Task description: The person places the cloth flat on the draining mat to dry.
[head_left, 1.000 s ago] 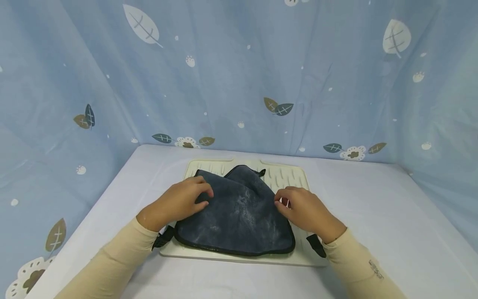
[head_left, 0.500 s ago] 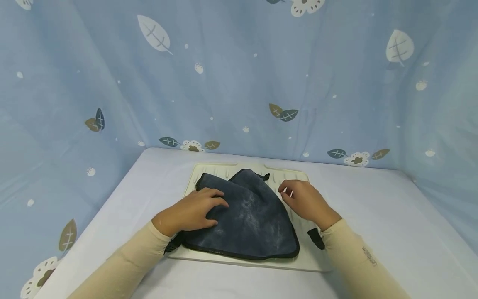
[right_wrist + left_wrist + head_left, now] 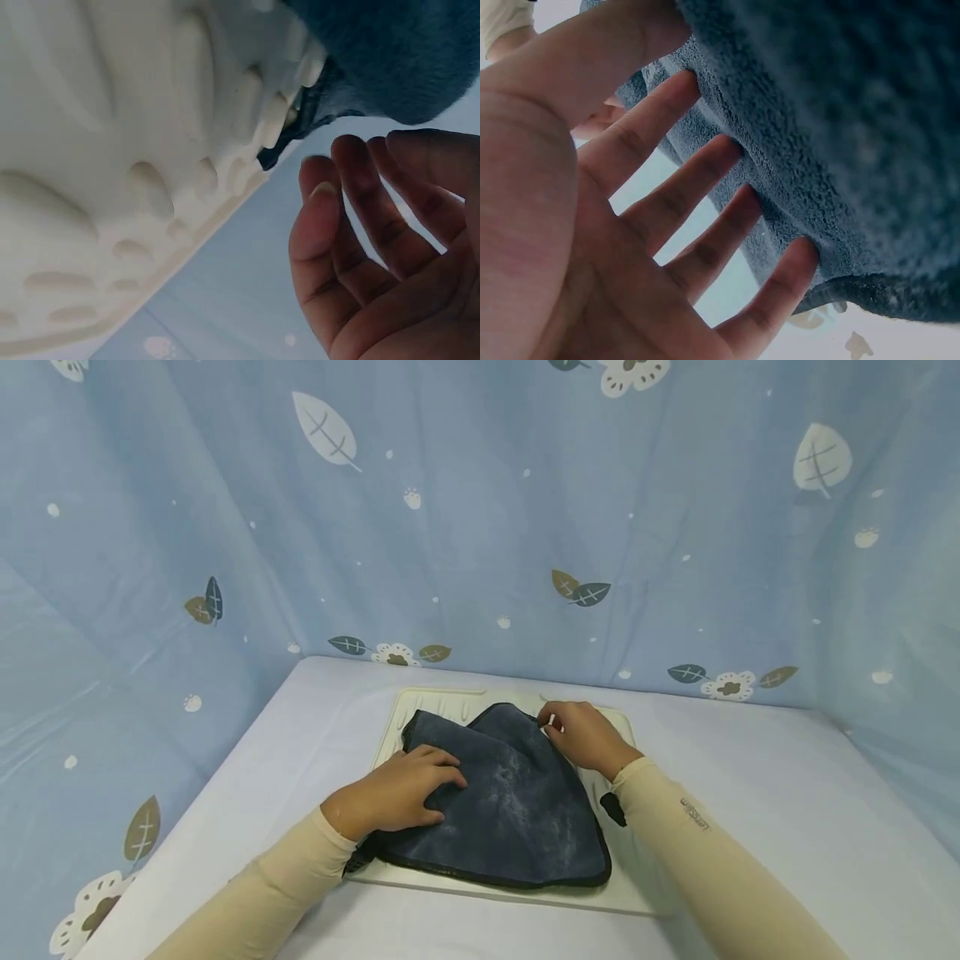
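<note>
Dark blue cloth [image 3: 517,814] under left hand [image 3: 405,792], just beside right hand [image 3: 587,737]

Rough, fuzzy cloth [image 3: 517,810]; board [image 3: 120,225] seemingly plastic.

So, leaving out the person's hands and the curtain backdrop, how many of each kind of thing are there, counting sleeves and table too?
Dark blue cloth, black edging included: 1
Cream ridged board: 1
Beige sleeves: 2
White table: 1
Total: 5
</note>
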`<control>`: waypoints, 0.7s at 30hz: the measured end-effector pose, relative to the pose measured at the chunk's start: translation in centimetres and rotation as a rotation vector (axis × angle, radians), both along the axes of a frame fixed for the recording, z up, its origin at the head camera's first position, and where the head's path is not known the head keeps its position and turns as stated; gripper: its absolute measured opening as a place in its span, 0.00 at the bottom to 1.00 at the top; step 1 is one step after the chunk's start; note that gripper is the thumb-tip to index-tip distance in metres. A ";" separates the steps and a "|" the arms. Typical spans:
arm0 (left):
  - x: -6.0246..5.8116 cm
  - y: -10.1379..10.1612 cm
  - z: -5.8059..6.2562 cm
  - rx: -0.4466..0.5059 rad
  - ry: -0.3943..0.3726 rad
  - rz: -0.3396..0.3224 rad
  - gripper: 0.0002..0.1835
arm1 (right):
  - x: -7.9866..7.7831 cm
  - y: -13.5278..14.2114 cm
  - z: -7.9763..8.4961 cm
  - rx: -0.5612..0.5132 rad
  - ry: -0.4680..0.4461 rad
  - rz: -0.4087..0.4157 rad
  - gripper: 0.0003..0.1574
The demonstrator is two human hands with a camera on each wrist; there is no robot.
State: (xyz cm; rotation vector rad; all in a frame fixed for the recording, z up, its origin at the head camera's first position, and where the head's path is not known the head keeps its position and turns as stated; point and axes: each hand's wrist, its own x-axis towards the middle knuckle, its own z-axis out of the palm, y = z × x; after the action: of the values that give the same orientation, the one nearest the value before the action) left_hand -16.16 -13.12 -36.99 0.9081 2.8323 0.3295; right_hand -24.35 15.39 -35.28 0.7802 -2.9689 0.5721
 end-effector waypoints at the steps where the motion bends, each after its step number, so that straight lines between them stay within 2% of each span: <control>1: 0.0 0.1 0.1 0.000 -0.002 -0.001 0.25 | -0.2 -0.1 0.0 -0.001 -0.003 0.006 0.13; 5: 0.2 0.3 0.3 -0.001 -0.001 -0.007 0.25 | -0.9 -0.2 -0.2 0.022 -0.016 0.013 0.15; 13: 0.2 0.3 0.3 0.001 -0.005 -0.009 0.24 | -2.4 0.0 -1.0 0.098 -0.123 0.012 0.21; 21: -0.2 -0.2 -0.1 0.011 -0.002 -0.010 0.24 | -3.4 0.2 -1.6 0.116 -0.176 0.066 0.23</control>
State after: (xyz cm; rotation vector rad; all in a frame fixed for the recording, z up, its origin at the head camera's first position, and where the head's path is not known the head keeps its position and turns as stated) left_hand -16.41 -13.31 -37.04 0.9233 2.8263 0.3444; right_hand -27.78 15.63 -36.85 0.8833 -3.1728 0.5002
